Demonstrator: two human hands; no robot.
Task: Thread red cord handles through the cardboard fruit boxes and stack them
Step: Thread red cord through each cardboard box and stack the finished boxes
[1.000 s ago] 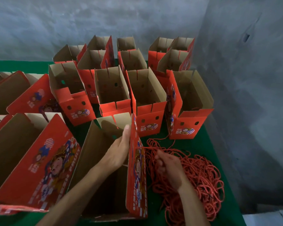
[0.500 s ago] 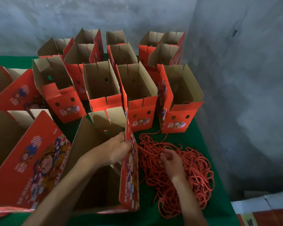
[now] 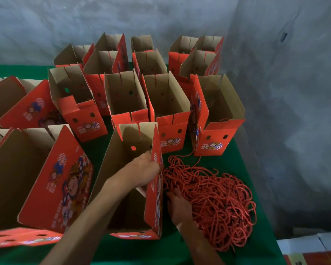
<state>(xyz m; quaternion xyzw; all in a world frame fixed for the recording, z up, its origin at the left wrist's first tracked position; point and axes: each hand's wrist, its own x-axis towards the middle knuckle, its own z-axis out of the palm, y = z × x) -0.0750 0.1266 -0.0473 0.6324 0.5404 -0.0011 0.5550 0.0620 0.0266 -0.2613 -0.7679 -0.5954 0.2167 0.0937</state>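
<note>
An open red cardboard fruit box [image 3: 120, 180] stands in front of me on the green table. My left hand [image 3: 144, 169] reaches inside it and grips its right wall from within, fingers curled at the edge. To the box's right lies a tangled heap of red cord [image 3: 212, 203]. My right hand [image 3: 177, 205] rests low in the heap's left side beside the box's outer wall, fingers dug into the strands; whether it pinches a cord is hidden.
Several open red boxes [image 3: 166, 109] stand in rows behind, up to the grey wall [image 3: 275, 92]. More boxes [image 3: 36, 169] lie tilted at the left. The green table [image 3: 237, 150] ends at the right; white packages [image 3: 310, 243] sit below its corner.
My left hand slid down the box's right wall and curled onto it. My right hand dropped lower into the cord heap, closer to the box. The view shifted.
</note>
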